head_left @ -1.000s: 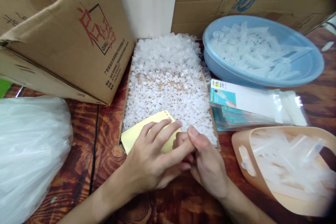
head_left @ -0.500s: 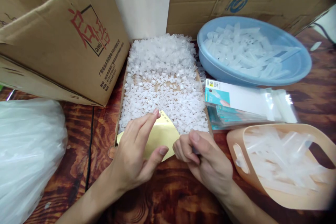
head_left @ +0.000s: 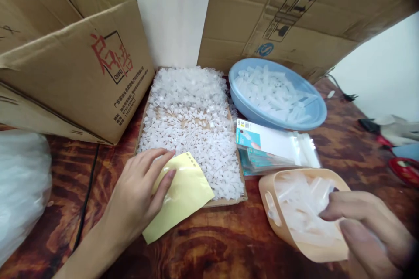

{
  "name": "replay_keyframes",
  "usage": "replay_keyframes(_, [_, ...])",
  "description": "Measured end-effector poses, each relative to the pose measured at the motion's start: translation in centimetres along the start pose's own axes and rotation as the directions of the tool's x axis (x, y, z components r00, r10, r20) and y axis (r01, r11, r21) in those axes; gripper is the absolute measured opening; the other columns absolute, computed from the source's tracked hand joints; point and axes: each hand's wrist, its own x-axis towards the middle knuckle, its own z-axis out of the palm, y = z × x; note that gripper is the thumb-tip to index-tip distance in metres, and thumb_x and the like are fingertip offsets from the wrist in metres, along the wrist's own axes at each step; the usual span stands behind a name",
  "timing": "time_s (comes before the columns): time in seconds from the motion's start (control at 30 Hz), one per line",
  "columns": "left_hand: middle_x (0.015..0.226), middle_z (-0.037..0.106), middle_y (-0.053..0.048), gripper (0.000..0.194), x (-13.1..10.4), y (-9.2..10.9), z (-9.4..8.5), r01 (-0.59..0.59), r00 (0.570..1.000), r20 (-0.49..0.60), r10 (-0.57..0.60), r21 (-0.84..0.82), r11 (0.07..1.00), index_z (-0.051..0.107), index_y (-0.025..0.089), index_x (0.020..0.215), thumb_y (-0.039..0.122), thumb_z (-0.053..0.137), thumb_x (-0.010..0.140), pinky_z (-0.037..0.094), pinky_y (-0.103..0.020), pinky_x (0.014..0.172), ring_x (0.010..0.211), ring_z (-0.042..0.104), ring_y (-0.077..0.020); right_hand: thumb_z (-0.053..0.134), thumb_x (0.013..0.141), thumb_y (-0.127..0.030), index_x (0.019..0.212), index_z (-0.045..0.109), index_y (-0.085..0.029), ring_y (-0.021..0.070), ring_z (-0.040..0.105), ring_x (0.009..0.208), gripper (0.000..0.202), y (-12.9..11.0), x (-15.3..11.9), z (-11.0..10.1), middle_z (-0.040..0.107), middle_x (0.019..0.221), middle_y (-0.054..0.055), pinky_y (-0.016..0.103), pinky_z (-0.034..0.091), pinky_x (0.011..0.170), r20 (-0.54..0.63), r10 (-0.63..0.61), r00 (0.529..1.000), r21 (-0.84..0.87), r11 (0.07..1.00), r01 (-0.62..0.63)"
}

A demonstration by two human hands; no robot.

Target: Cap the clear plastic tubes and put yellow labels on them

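Observation:
My left hand (head_left: 140,183) lies with outstretched fingers over a yellow sheet (head_left: 183,192), its thumb on top of the sheet. A row of small round dots runs along the sheet's far edge. The sheet rests partly over the near edge of a shallow cardboard tray (head_left: 225,202) of small white plastic pieces (head_left: 196,139). On the right, my right hand (head_left: 369,226) is above a peach-coloured bin (head_left: 271,209) holding translucent plastic pieces (head_left: 301,205). Its thumb and forefinger are apart, and I see nothing between them.
A blue basin (head_left: 238,91) of translucent pieces stands at the back right. Packaged printed cards (head_left: 271,144) are stacked before it. Cardboard boxes (head_left: 81,48) stand behind and left. A white plastic bag (head_left: 22,187) and a black cable (head_left: 88,196) are on the left.
My right hand has left the yellow sheet's side and moved right to the peach bin, its fingers opening from a closed grip. My left hand remains on the sheet. The view has shifted right.

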Motion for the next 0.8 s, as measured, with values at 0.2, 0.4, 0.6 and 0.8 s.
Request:
replay_keyframes(0.2, [0.117,0.07,-0.011,0.025,-0.1,-2.6,-0.1,0.036,0.997,0.06,-0.047,0.175,0.984,0.066,0.016,0.123,0.017,0.051,0.104,0.052,-0.04,0.09,0.103,0.066,-0.0266,0.052,0.098,-0.054,0.099,0.063,-0.037,0.0411,0.061,0.104,0.02,3.5,2.8,-2.4,0.066,0.106,0.007,0.061,0.04,0.095,-0.029,0.019,0.999,-0.406,0.913,-0.029])
replay_keyframes(0.4, [0.12,0.07,-0.014,0.04,0.2,-3.2,-0.5,0.064,0.934,0.309,-0.181,0.354,0.933,0.069,0.017,0.123,0.001,0.05,0.092,0.051,-0.042,0.089,0.104,0.066,-0.0286,0.045,0.101,-0.031,0.103,0.072,-0.02,0.0324,0.068,0.105,0.029,4.1,18.5,-1.2,0.074,0.113,0.015,0.043,0.047,0.089,0.229,-0.057,0.972,-0.526,0.833,0.173])
replay_keyframes(0.6, [0.11,0.071,-0.013,0.023,2.3,-2.5,-0.5,0.199,0.875,0.376,-0.305,0.295,0.934,0.072,0.018,0.11,0.013,0.054,0.097,0.049,-0.035,0.084,0.098,0.068,-0.0263,0.066,0.076,-0.005,0.092,0.08,-0.015,0.0204,0.07,0.081,0.024,6.8,29.1,4.6,0.081,0.094,0.008,0.028,0.049,0.076,0.573,0.091,0.815,-0.5,0.826,0.26])
replay_keyframes(0.8, [0.096,0.073,-0.009,0.025,4.0,-2.6,-0.5,0.221,0.884,0.352,-0.307,0.262,0.939,0.077,0.021,0.095,0.027,0.054,0.103,0.045,-0.03,0.07,0.085,0.071,-0.0232,0.072,0.072,-0.003,0.081,0.076,-0.012,0.0239,0.069,0.079,0.013,5.4,28.5,5.4,0.078,0.086,0.013,0.032,0.044,0.072,0.46,-0.009,0.888,-0.518,0.81,0.276])
